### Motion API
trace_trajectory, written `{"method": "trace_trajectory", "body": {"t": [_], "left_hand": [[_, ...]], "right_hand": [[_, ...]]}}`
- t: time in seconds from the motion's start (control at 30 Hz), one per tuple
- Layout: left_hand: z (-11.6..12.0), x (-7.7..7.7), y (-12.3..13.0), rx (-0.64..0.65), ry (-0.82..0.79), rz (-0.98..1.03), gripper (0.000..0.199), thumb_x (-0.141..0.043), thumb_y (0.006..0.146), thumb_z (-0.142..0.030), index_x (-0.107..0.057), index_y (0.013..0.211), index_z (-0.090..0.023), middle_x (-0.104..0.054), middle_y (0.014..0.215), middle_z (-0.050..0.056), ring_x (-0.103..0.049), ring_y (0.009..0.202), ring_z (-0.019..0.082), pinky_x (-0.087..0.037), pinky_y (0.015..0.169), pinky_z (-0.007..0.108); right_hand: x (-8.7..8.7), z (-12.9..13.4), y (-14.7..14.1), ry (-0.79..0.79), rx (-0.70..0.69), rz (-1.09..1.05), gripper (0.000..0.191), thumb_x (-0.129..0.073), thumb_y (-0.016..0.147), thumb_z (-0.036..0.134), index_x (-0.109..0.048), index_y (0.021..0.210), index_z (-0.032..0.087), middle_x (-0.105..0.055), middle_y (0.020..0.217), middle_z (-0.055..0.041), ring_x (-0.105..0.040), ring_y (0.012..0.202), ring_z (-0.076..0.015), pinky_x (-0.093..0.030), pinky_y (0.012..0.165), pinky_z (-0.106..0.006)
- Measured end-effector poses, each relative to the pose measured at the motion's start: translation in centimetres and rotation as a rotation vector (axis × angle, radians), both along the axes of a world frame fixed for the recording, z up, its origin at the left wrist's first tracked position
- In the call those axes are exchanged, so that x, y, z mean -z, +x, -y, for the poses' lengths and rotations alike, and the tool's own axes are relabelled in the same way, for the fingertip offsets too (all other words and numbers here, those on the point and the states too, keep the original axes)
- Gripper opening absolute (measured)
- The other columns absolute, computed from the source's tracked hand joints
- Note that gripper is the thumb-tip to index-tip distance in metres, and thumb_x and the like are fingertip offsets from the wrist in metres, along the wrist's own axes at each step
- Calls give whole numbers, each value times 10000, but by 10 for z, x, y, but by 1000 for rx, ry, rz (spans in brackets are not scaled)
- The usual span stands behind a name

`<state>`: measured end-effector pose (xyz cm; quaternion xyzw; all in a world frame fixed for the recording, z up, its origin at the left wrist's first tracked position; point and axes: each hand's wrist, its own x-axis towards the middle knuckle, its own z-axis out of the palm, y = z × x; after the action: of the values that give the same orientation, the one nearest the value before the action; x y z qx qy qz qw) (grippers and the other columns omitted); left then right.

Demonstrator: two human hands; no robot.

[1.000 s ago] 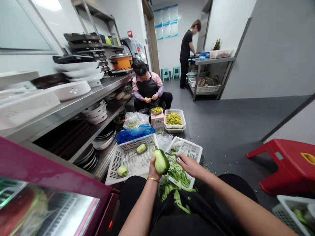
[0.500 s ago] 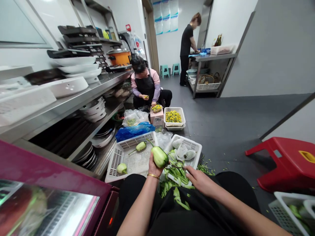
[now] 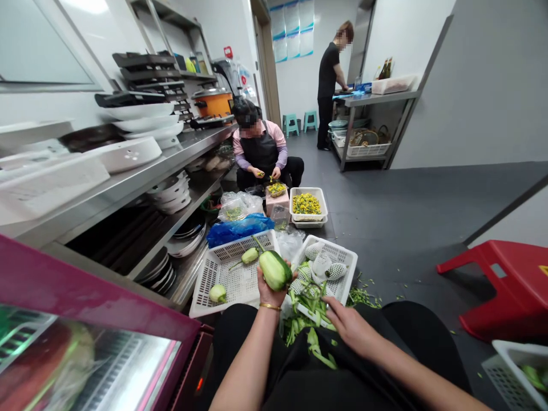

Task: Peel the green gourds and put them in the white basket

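Observation:
My left hand [image 3: 269, 292], with a gold bangle at its wrist, is closed around a partly peeled green gourd [image 3: 274, 269], whose stem points up and away. My right hand [image 3: 349, 324] is closed on a peeler [image 3: 323, 292], mostly hidden by the fingers and hard to see against the peelings. The peeler is apart from the gourd, to its right. Green peelings [image 3: 310, 308] lie heaped below my hands, and some lie on my dark apron. Two pale peeled gourds [image 3: 218, 293] lie in the white basket [image 3: 201, 288] at left.
A second white basket [image 3: 351, 260] holds net-wrapped gourds [image 3: 336, 270]. Ahead, a seated person [image 3: 265, 148] handles yellow flowers beside a flower-filled basket [image 3: 307, 217]. Steel shelves [image 3: 171, 151] with dishes run along the left. A red stool [image 3: 496, 279] stands right. Another person [image 3: 329, 80] works at the back.
The peeler has come away from the gourd's near end, and my right hand has dropped slightly. The gourd has turned in my left hand. The view has shifted a little.

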<state>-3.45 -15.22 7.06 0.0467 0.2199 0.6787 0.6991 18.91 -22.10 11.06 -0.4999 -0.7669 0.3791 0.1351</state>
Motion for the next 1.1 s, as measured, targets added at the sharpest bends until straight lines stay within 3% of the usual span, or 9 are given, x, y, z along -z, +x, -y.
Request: {"method": "trace_trajectory", "body": {"t": [0.17,0.4,0.53,0.67,0.77,0.83,0.97,1.03,1.1], "left_hand": [[7,26,-6,213,33,-81,503,-665,645,-501,-602,961,-115,-684,869,125,-633,907,304,-471,841,481],[2,12,1,192,63,-141,416,-656,649,-393,-622,945,-104,-686,793,110,-642,880,295,-477,839,412],[3,18,8,104,-26,-153,332,-656,641,-358,-627,860,-111,-685,722,79,-654,707,231,-506,753,358],[5,31,18,201,-169,-137,381,-646,641,-397,-613,864,-90,-680,717,100,-635,621,207,-515,653,334],[2,32,18,97,-242,-131,383,-652,614,-408,-602,861,-119,-669,708,74,-637,641,205,-516,648,331],[2,27,16,61,-191,-122,419,-653,602,-427,-598,887,-125,-667,739,78,-644,693,225,-516,676,355],[10,9,21,201,-10,-121,572,-688,572,-406,-567,1058,-131,-671,877,122,-644,793,265,-509,713,400],[13,-2,29,189,69,-141,635,-694,571,-375,-531,1146,-162,-670,900,109,-643,805,263,-503,736,411],[15,-12,36,118,127,-178,646,-687,583,-377,-520,1175,-178,-667,917,98,-639,832,267,-494,768,421]], "right_hand": [[-38,-43,-9,48,-35,-10,319,-363,881,272,-523,1146,196,-679,1011,-96,-626,940,-238,-440,806,-337],[-55,-69,-59,114,-4,31,318,-358,897,249,-492,1175,176,-665,1036,-115,-604,999,-240,-413,818,-314],[-40,-47,-64,75,10,51,364,-342,893,226,-451,1233,155,-668,1028,-134,-623,971,-241,-425,805,-316],[-20,5,-28,-40,19,24,397,-290,895,253,-419,1259,158,-661,1045,-134,-621,984,-232,-438,812,-313],[-15,32,12,-171,-107,19,297,-351,861,290,-547,1070,213,-689,903,-73,-640,872,-218,-454,768,-300],[-16,30,31,-226,-138,-32,192,-434,816,318,-589,890,233,-683,810,-35,-635,773,-199,-464,706,-281],[-18,-8,18,-340,254,-390,343,-455,808,492,-511,1028,235,-623,717,12,-483,414,-91,-376,397,-205],[-15,-25,-10,-479,409,-588,483,-495,769,574,-440,1112,238,-587,692,38,-324,304,-34,-254,295,-170],[-9,-33,-40,-577,452,-782,570,-566,714,605,-416,1125,241,-553,666,61,-270,294,-13,-226,270,-151]]}}
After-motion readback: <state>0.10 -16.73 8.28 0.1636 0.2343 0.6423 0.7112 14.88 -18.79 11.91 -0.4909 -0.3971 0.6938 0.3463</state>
